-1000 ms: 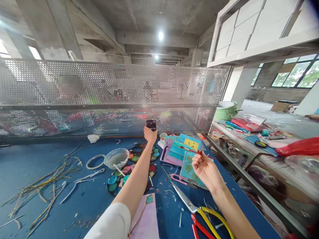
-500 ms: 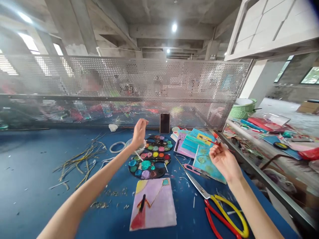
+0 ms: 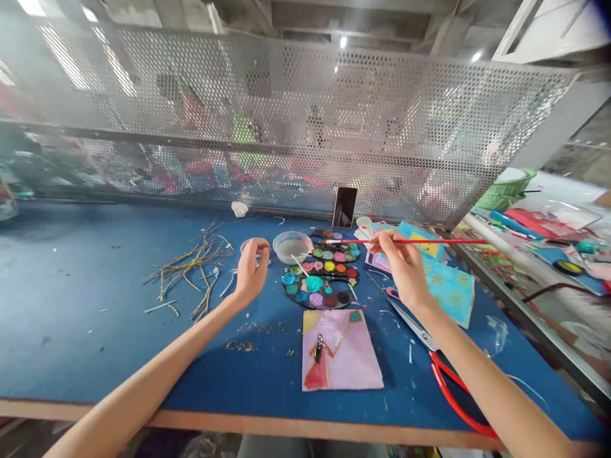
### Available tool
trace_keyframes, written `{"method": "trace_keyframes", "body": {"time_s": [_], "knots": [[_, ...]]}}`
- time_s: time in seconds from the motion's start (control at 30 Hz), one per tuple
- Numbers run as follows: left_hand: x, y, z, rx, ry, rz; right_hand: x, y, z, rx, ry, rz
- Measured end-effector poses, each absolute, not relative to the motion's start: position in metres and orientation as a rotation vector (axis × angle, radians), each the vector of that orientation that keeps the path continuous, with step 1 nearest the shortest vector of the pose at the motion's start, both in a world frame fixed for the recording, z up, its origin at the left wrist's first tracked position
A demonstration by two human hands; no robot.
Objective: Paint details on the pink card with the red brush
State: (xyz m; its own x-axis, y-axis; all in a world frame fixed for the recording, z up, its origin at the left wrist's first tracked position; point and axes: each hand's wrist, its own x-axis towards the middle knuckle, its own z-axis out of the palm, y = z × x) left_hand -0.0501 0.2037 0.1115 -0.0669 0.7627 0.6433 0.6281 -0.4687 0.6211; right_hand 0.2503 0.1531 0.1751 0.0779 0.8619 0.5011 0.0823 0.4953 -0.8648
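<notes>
My right hand pinches a thin red-handled paintbrush, held level with its bristles pointing left over the far paint palette. My left hand hovers loosely curled beside a clear bowl of liquid, thumb apart from the fingers and nothing visible in it. Behind that hand a clear ring is partly hidden. The near palette holds many colours, and a white stick leans across its edge. In front lies a lilac painted panel with a red-dressed figure.
Red-handled scissors lie partly under my right forearm. Painted cards are stacked at right. A phone leans by the perforated metal screen. Yellowish wires spread at left. A cluttered shelf stands to the right.
The view has tilted down and shifted left. My right hand has moved inward, bringing the paintbrush over the palettes. My left hand has come down and left of the bowl.
</notes>
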Motion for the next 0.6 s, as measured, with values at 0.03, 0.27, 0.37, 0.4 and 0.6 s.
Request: {"method": "trace_keyframes", "body": {"time_s": [0.03, 0.27, 0.37, 0.4, 0.6], "knots": [[-0.047, 0.196, 0.111, 2.086, 1.507, 1.534, 0.247, 0.146, 0.172, -0.928, -1.394, 0.712], [-0.042, 0.165, 0.094, 2.376, 1.201, 1.113, 0.234, 0.115, 0.138, -1.072, -1.476, 0.752], [-0.047, 0.168, 0.085, 2.468, 1.155, 1.052, 0.231, 0.119, 0.129, -1.059, -1.463, 0.773], [-0.048, 0.168, 0.083, 2.495, 1.147, 1.046, 0.232, 0.120, 0.127, -1.058, -1.454, 0.761], [-0.044, 0.155, 0.090, 2.714, 0.991, 0.973, 0.237, 0.114, 0.117, -1.170, -1.535, 0.509]]}}
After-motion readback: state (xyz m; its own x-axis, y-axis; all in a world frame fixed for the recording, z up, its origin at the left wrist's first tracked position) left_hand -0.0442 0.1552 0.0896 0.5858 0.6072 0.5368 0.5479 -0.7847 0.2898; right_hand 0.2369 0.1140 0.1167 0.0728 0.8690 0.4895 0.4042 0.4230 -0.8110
